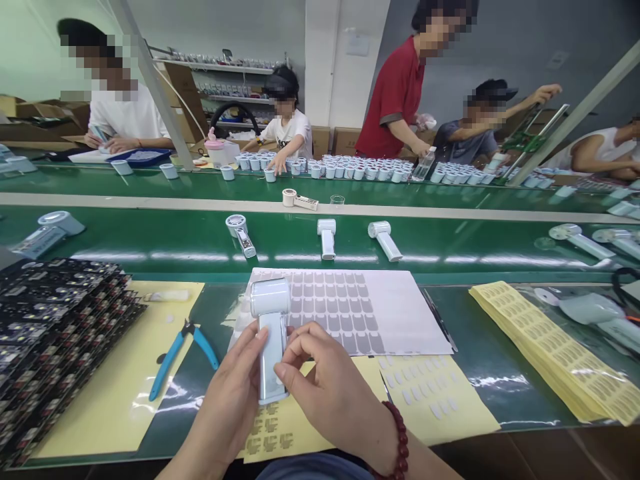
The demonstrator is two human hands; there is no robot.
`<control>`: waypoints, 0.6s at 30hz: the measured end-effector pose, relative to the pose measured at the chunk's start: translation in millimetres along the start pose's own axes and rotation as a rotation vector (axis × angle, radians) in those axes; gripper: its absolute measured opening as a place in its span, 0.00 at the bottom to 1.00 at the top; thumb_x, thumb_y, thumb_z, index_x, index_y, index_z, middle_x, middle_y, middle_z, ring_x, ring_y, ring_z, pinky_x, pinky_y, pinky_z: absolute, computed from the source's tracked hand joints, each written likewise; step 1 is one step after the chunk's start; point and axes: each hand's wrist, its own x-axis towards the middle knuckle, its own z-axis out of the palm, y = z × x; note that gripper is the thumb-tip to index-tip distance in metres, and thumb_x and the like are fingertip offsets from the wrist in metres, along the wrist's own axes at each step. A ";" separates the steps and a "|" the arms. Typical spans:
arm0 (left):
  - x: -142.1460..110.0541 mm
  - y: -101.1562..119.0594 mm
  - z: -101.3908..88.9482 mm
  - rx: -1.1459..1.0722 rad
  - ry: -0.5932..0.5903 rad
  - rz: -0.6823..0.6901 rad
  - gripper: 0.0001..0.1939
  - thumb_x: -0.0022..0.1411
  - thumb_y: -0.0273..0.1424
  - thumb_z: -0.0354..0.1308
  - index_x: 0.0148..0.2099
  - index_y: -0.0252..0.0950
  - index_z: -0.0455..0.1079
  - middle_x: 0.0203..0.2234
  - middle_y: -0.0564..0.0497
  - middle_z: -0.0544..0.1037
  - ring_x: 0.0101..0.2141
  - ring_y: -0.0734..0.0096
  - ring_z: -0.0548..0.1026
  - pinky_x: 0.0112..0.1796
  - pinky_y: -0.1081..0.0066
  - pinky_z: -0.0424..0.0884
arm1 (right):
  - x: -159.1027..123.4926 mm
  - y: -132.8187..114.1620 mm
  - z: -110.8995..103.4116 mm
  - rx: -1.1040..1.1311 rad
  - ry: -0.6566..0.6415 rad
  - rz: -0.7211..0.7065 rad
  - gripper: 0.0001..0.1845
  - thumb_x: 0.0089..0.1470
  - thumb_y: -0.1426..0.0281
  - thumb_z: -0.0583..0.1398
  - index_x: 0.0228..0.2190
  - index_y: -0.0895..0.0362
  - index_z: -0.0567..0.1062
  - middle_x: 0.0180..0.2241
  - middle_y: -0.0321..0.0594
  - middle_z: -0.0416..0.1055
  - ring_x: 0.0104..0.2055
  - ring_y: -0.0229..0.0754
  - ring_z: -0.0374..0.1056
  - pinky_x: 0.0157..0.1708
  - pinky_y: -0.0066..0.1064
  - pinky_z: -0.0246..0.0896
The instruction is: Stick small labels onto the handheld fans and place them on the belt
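Note:
A white handheld fan body [271, 333] stands upright over the table's near edge. My left hand [231, 400] is closed round its handle from the left. My right hand [325, 387], with a dark red bead bracelet at the wrist, pinches at the handle's right side with thumb and forefinger; whether a small sticker is between them I cannot make out. Behind the fan lies a white sheet of grey stickers [350, 310]. Yellow backing sheets [430, 397] lie under and beside my hands.
Blue-handled cutters [183, 353] lie left on a yellow sheet. Black circuit boards [50, 333] are stacked far left; a yellow label stack [555, 353] sits right. More white fans [327, 237] lie on the green conveyor. Several people work across the belt among rows of small white cups [360, 170].

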 end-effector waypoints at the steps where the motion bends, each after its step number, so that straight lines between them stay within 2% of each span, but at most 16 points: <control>1: -0.1 0.3 1.0 0.002 -0.013 0.000 0.17 0.58 0.26 0.65 0.50 0.41 0.76 0.46 0.50 0.81 0.49 0.64 0.77 0.43 0.76 0.75 | 0.8 0.5 -0.1 -0.009 0.004 -0.009 0.07 0.55 0.75 0.60 0.27 0.54 0.70 0.37 0.38 0.66 0.41 0.42 0.70 0.27 0.26 0.64; 5: -1.3 1.4 3.1 0.005 -0.024 -0.062 0.19 0.60 0.27 0.63 0.54 0.40 0.74 0.46 0.47 0.81 0.47 0.60 0.78 0.42 0.70 0.77 | 3.3 2.9 0.9 -0.094 0.028 -0.040 0.07 0.54 0.77 0.60 0.27 0.54 0.69 0.37 0.36 0.65 0.36 0.39 0.69 0.28 0.27 0.65; 8: -4.9 2.2 3.0 -0.028 -0.167 -0.069 0.20 0.59 0.30 0.64 0.54 0.39 0.74 0.46 0.46 0.81 0.47 0.57 0.78 0.44 0.68 0.76 | 5.3 4.6 -0.3 -0.145 0.073 -0.050 0.08 0.53 0.78 0.60 0.27 0.55 0.69 0.36 0.35 0.64 0.32 0.36 0.68 0.27 0.28 0.65; 11: -7.8 3.2 2.1 -0.027 -0.296 -0.069 0.23 0.54 0.31 0.68 0.54 0.39 0.74 0.44 0.47 0.82 0.47 0.56 0.78 0.44 0.68 0.75 | 7.2 5.1 -5.6 0.016 0.069 -0.004 0.07 0.53 0.74 0.61 0.25 0.55 0.69 0.35 0.35 0.64 0.35 0.38 0.67 0.25 0.25 0.64; 15: -2.8 5.8 0.5 0.011 -0.317 -0.082 0.29 0.47 0.26 0.71 0.54 0.39 0.75 0.41 0.47 0.82 0.46 0.53 0.78 0.44 0.66 0.76 | 7.2 6.0 -12.2 0.350 0.093 0.016 0.09 0.56 0.63 0.61 0.28 0.55 0.71 0.37 0.37 0.65 0.36 0.39 0.65 0.24 0.25 0.68; 17: 1.5 7.6 0.9 -0.017 -0.312 -0.097 0.28 0.47 0.25 0.71 0.53 0.38 0.76 0.40 0.46 0.82 0.45 0.53 0.78 0.44 0.65 0.76 | 6.3 8.4 -12.2 0.316 0.159 -0.039 0.09 0.55 0.62 0.64 0.34 0.53 0.71 0.40 0.37 0.66 0.35 0.38 0.65 0.26 0.25 0.67; 18: 3.3 8.4 1.8 -0.035 -0.311 -0.106 0.27 0.48 0.25 0.70 0.53 0.38 0.76 0.40 0.46 0.82 0.45 0.52 0.79 0.44 0.64 0.76 | 5.9 10.4 -11.2 0.245 0.187 -0.079 0.13 0.52 0.62 0.66 0.38 0.52 0.71 0.42 0.37 0.66 0.35 0.37 0.66 0.26 0.26 0.67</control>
